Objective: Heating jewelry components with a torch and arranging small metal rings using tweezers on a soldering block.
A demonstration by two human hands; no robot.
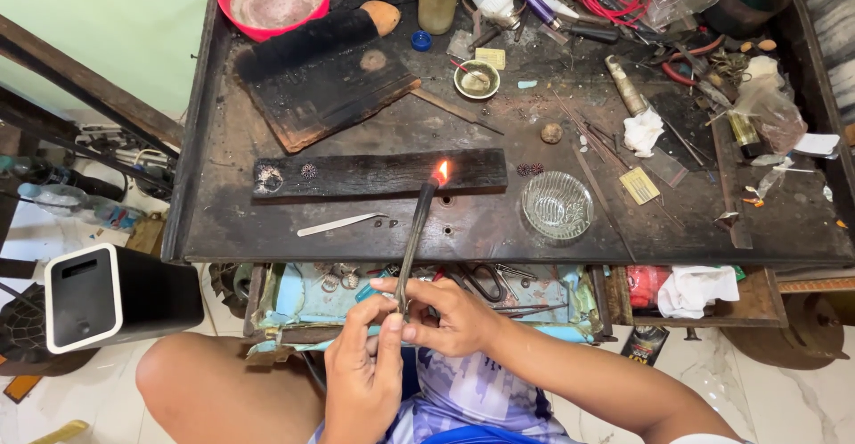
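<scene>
Both hands met in front of the person's body, below the edge of the worktop [214,230]. The left hand [363,374] was closed around the lower end of a thin dark torch [415,230], with its fingers pinching the rod. The right hand [445,317] was also closed on that end, from the other side, with its fingertips placed near the same spot. The torch rose at a slant from the hands, and its tip carried a small orange flame [441,172] just at the front edge of a long charred wooden block [378,174]. Two small round pieces [308,171] lay on the left part of this block, well apart from the flame.

I judged that the step in hand was setting or adjusting the flame, because both hands worked at the handle end and no piece was under the fire. The next move would call for a steady grip and for guiding the tip toward the work on the block, while avoiding the glass dish [557,204] and the tweezers [343,223] nearby.
</scene>
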